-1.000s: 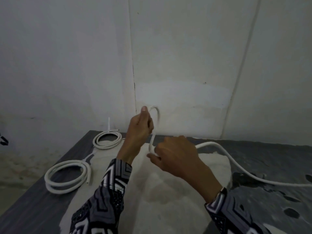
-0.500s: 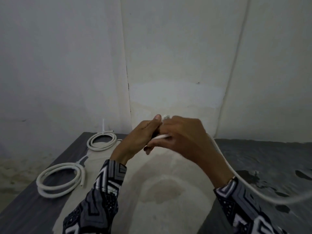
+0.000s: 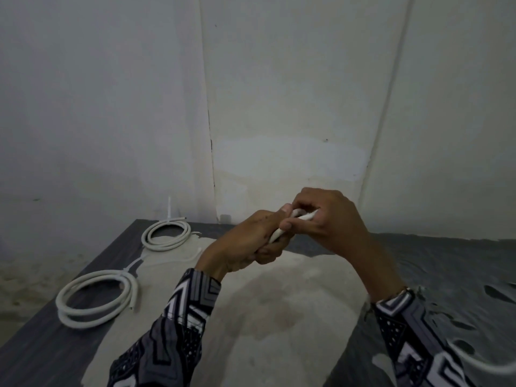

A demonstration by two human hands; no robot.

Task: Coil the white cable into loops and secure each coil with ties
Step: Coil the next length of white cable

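Observation:
A white cable [image 3: 279, 233] is pinched between both hands above the table's middle. My left hand [image 3: 240, 244] grips it from below and my right hand [image 3: 329, 219] closes over it from above; only a short stretch shows between the fingers. A blurred length of the same cable [image 3: 485, 365] curves through the lower right corner. Two finished white coils lie on the left of the table: a near coil [image 3: 96, 298] and a far coil [image 3: 166, 232]. Each has a thin white tie, the far one's tail [image 3: 169, 206] standing upright.
The dark grey table [image 3: 55, 344] has a large worn pale patch [image 3: 265, 317] under my hands. Its left edge drops to the floor. A white wall [image 3: 279, 107] rises right behind the far edge. Patterned black-and-white sleeves cover both forearms.
My right hand rose from lower down to meet the left, closing over the cable. The open loop seen above my left hand is now hidden between the hands. The trailing cable swung toward the lower right.

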